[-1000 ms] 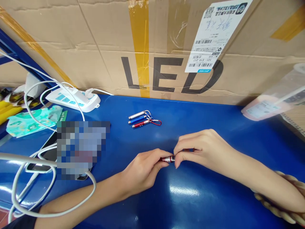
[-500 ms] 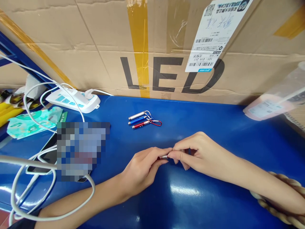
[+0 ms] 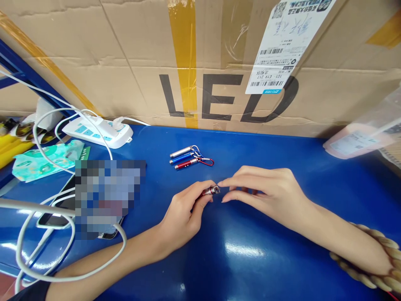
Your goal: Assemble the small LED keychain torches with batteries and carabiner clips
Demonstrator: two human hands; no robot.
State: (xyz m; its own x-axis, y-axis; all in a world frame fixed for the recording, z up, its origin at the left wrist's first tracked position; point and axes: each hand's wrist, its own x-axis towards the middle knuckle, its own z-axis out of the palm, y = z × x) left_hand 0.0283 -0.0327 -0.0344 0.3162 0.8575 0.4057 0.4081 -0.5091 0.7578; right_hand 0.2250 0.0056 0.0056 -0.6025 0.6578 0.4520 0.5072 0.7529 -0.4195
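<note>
My left hand point(image 3: 183, 217) is closed around a small red flashlight point(image 3: 210, 190), whose silver end pokes out between thumb and forefinger and points right. Most of its body is hidden in the fingers. Just to the right, my right hand point(image 3: 266, 190) has thumb and forefinger apart with nothing between them. Its forefinger tip is at the silver end; whether it touches I cannot tell. Farther back on the blue table lie three similar keychain flashlights side by side: a silver one point(image 3: 181, 151), a blue one point(image 3: 183, 158) and a red one point(image 3: 185, 164), with clips at their right ends.
A big cardboard box point(image 3: 131, 92) stands along the back of the blue table point(image 3: 244, 271). At left are a white power strip point(image 3: 100, 131), a green tissue pack point(image 3: 46, 159), a phone point(image 3: 58, 213) and looping white cables. A clear plastic container point(image 3: 351, 140) stands at back right.
My right thumb and forefinger have come off the flashlight's end and spread apart. My left hand has risen slightly and moved left, still gripping the flashlight, so its silver end now shows.
</note>
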